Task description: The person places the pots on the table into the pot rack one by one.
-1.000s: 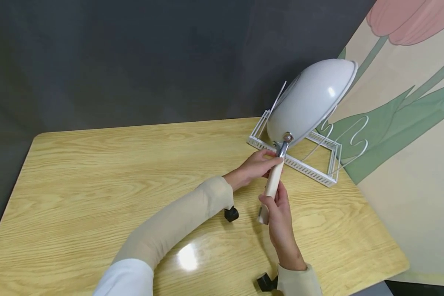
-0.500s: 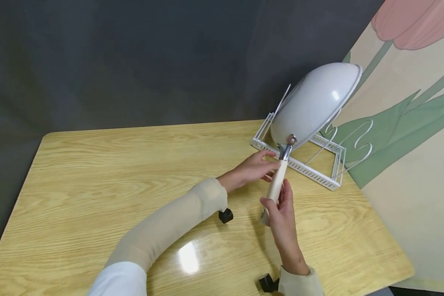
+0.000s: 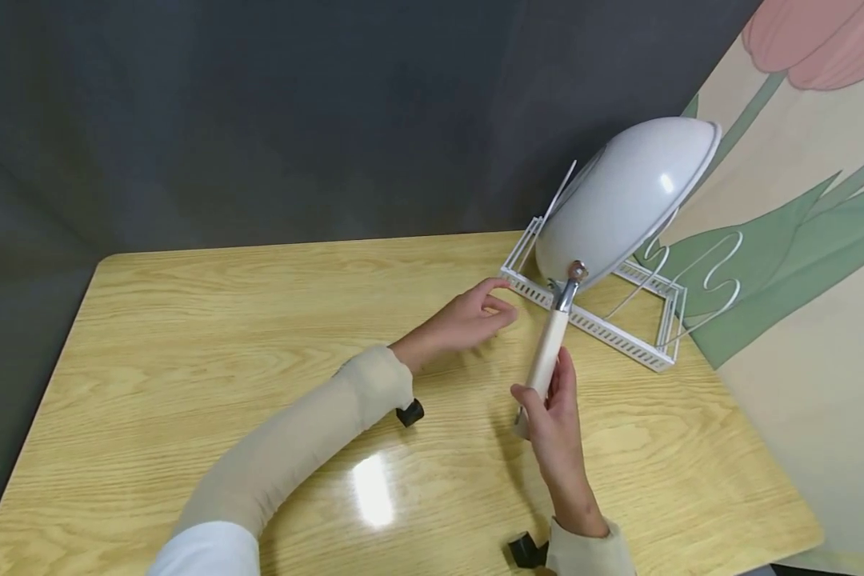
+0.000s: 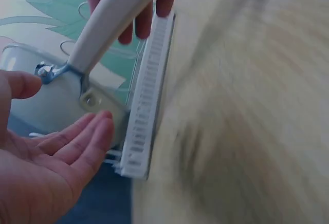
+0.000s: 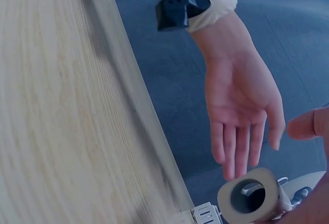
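Observation:
A white pan (image 3: 630, 196) stands tilted on its side in a white wire rack (image 3: 622, 340). Its cream handle (image 3: 547, 352) slopes down toward me, joined by a metal bracket. My right hand (image 3: 558, 428) holds the lower part of this handle, thumb on one side and fingers behind. Left of the handle, my left hand (image 3: 468, 320) is off it, palm facing it and fingers loosely spread. The left wrist view shows those left fingers (image 4: 87, 142) beside the pan's bracket (image 4: 61, 72). A round hollow shows in the handle's end (image 5: 225, 203) in the right wrist view.
The wooden table (image 3: 274, 320) backs onto a dark wall (image 3: 317, 120). A wall with a painted tulip (image 3: 821, 40) meets the table's right edge, close behind the rack. Black wrist devices (image 3: 526, 550) hang at both cuffs.
My left hand has let go of the handle near its bracket and moved left, fingers opening. The right hand keeps its hold. The pan stays in the rack while the head view shifts slightly.

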A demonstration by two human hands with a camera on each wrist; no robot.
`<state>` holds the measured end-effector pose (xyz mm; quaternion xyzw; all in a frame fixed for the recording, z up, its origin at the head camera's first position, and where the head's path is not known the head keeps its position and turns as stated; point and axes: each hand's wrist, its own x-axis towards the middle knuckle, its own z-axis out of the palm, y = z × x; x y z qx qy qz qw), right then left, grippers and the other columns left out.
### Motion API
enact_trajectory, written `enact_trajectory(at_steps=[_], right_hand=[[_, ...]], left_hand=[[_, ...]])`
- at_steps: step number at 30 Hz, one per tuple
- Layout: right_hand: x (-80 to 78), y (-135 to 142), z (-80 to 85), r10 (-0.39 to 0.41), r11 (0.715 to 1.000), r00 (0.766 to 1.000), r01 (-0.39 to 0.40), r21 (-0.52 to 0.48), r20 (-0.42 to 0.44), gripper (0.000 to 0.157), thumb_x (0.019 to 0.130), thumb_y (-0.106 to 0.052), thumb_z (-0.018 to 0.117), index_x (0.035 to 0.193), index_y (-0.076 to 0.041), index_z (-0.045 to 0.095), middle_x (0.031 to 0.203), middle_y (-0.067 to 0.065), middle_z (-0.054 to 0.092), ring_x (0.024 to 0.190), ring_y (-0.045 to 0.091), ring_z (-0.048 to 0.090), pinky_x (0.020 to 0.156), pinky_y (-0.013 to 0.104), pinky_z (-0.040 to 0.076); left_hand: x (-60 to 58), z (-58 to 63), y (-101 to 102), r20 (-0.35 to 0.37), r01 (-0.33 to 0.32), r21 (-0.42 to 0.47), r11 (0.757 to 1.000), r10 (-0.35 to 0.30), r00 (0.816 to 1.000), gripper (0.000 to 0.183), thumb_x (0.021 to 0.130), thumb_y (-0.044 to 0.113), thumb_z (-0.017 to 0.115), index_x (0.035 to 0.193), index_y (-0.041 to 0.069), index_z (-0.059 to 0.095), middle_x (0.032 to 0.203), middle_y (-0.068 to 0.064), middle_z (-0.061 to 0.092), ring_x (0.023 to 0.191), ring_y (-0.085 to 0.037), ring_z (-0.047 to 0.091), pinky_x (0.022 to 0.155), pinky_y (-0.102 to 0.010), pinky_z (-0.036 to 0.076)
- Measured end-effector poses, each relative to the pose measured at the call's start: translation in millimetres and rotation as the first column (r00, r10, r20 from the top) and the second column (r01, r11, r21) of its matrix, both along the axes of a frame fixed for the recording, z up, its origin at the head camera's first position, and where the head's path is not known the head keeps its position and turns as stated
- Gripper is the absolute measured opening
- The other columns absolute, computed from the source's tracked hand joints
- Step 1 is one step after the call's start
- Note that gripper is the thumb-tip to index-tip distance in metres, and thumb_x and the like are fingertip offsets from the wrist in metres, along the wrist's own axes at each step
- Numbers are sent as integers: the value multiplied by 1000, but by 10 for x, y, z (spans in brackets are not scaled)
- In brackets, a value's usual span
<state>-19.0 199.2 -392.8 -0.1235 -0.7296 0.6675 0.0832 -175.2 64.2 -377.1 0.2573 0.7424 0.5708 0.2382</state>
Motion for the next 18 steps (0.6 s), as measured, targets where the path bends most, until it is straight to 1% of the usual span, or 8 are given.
enact_trajectory(at_steps=[2, 5, 7, 10, 11, 14, 17, 18], right_hand=[[-4, -5, 1, -2, 1000, 1000, 2, 2, 2, 88, 98, -3, 56, 165, -15, 0, 168, 8, 16, 146, 19, 25, 107, 28, 34], [-5, -7, 4, -6, 1000, 1000, 6, 12, -5, 87, 98, -1, 56, 165, -14, 2, 167, 10, 19, 145, 23, 27, 103, 24, 35], [-7, -4, 5, -1, 1000, 1000, 1, 22, -13, 87, 98, 0, 56, 165, -14, 2, 166, 12, 21, 144, 26, 29, 100, 22, 36], [-15, 0, 3, 1, 1000, 1000, 0, 29, -31, 87, 97, 0, 56, 164, -12, 2, 165, 12, 21, 144, 26, 29, 100, 22, 36], [-15, 2, 2, 0, 1000, 999, 2, 31, -33, 88, 97, 0, 56, 164, -12, 1, 166, 11, 20, 144, 24, 28, 102, 22, 36], [-15, 1, 1, -8, 999, 999, 10, 31, -43, 91, 96, 1, 57, 164, -11, -2, 168, 8, 14, 147, 17, 23, 108, 24, 32], [-15, -5, 10, -21, 999, 999, 23, 36, -49, 94, 96, 1, 58, 165, -14, -4, 170, 4, 9, 148, 12, 19, 113, 28, 28], [-18, -5, 15, -26, 999, 998, 28, 39, -57, 94, 96, 1, 58, 165, -15, -4, 170, 4, 8, 149, 12, 18, 114, 31, 27]], left_hand=[[-3, 10, -95, -74, 23, -80, 997, -29, 997, 65, 105, 40, 59, 160, 22, 31, 140, 0, 60, 125, -17, 59, 96, -37, 52], [25, 36, -232, -171, 69, -182, 981, -101, 980, 69, 105, 41, 58, 162, 23, 25, 148, -3, 54, 130, -20, 56, 102, -39, 49], [57, 56, -318, -241, 88, -245, 966, -149, 959, 70, 105, 41, 58, 163, 22, 23, 152, -6, 50, 132, -22, 55, 105, -40, 47], [106, 89, -436, -326, 78, -319, 945, -186, 927, 74, 105, 44, 57, 164, 21, 20, 158, -7, 43, 136, -24, 51, 108, -42, 44], [123, 97, -476, -353, 67, -346, 936, -196, 915, 75, 105, 45, 57, 165, 21, 19, 159, -7, 41, 137, -23, 50, 109, -41, 43], [164, 104, -611, -442, 27, -404, 914, -220, 870, 77, 104, 47, 57, 164, 16, 19, 163, -7, 34, 142, -22, 44, 112, -40, 40], [206, 103, -763, -532, -24, -434, 901, -234, 814, 78, 104, 45, 59, 163, 12, 22, 164, -8, 33, 144, -23, 40, 113, -41, 39], [220, 103, -814, -554, -39, -437, 899, -234, 799, 77, 104, 45, 59, 163, 10, 22, 164, -8, 32, 146, -23, 39, 114, -42, 38]])
